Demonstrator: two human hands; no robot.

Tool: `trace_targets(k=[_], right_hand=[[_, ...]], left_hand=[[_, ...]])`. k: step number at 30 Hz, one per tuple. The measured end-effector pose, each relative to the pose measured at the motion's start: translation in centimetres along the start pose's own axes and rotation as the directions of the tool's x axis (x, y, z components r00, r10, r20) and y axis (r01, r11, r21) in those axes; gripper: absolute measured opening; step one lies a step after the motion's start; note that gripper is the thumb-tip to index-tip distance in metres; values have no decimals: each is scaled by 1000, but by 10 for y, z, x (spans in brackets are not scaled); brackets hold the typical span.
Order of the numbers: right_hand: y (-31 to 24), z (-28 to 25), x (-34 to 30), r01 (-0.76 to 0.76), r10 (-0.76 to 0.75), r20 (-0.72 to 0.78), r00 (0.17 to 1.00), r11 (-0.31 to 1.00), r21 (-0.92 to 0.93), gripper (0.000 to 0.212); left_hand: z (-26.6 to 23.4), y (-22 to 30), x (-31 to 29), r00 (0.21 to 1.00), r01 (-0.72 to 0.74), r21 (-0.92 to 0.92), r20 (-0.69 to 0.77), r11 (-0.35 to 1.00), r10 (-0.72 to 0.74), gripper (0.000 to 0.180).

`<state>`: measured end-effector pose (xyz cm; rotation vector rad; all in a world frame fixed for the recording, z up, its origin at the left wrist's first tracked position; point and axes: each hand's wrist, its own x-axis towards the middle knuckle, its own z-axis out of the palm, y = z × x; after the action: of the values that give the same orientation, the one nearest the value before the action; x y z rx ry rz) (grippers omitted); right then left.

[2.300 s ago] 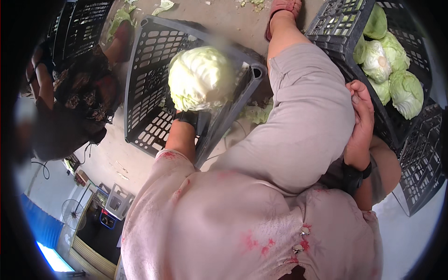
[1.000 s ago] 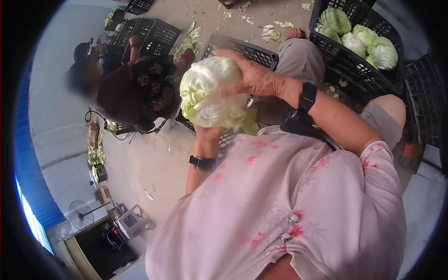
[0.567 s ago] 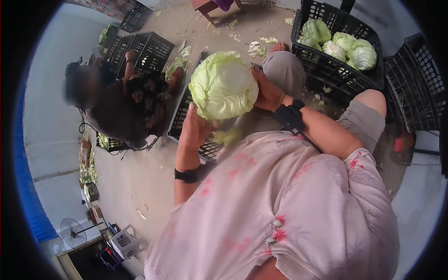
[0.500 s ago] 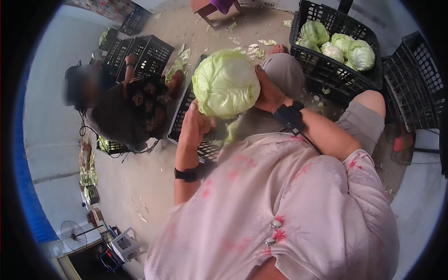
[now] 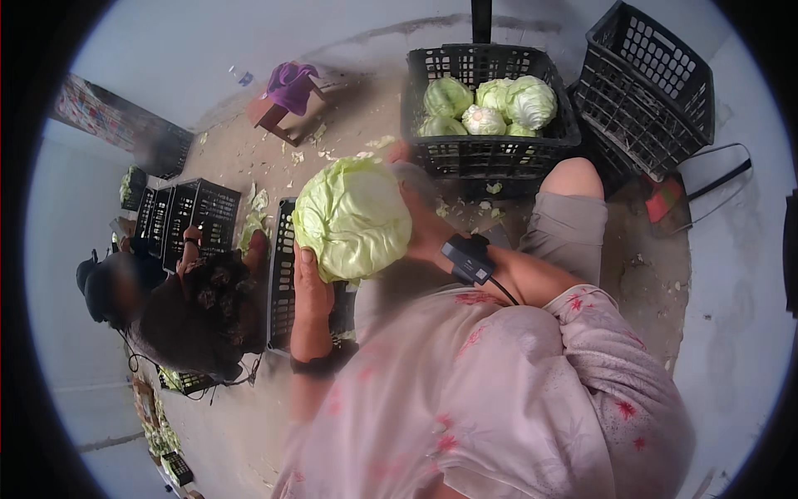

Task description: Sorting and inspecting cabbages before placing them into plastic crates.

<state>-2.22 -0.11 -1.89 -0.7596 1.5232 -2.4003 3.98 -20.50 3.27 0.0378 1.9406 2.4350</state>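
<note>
A large pale green head of cabbage (image 5: 353, 218) is held up in front of me between both hands. My left hand (image 5: 312, 283) grips its lower left side, the thumb pressed upward against the leaves. My right hand (image 5: 425, 226) is against its right side, blurred, with the fingers partly hidden by the cabbage. Below and left of it stands a black plastic crate (image 5: 281, 279), mostly covered by the cabbage and my left arm. Beyond, several trimmed cabbages (image 5: 530, 101) lie in another black crate (image 5: 492, 156) by the wall.
Stacked black crates (image 5: 640, 87) lean at the right, near a red dustpan-like object (image 5: 662, 205). A low stool (image 5: 270, 116) carries a purple cloth (image 5: 291, 86). At left, another person (image 5: 183, 308) sits by black crates (image 5: 212, 216). Leaf scraps (image 5: 256, 212) litter the floor.
My view has swung to the right and up, so the cabbage crate sits more central. The cabbage stays in both hands and appears tilted differently.
</note>
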Motion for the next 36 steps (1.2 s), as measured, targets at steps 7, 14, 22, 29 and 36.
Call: trace_targets(k=[7, 14, 22, 29, 36], right_hand=[[-83, -68, 10, -19, 133, -111, 985, 722, 691, 56], [-114, -175, 7, -102, 400, -407, 821, 806, 584, 64], [-76, -246, 5, -433, 363, -588, 722, 901, 26, 69], [-108, -238, -9, -503, 406, -297, 864, 687, -524, 56], [-97, -222, -22, -317, 320, -166, 933, 505, -803, 39]], left_hand=[[89, -2, 99, 981, 99, -175, 185, 980, -66, 67], [181, -56, 197, 895, 375, -357, 381, 856, -233, 67], [186, -162, 272, 945, 314, -29, 104, 949, -310, 62], [203, -171, 266, 988, -77, 642, -54, 763, 145, 45], [230, -165, 257, 966, -256, 571, 134, 780, 219, 29]])
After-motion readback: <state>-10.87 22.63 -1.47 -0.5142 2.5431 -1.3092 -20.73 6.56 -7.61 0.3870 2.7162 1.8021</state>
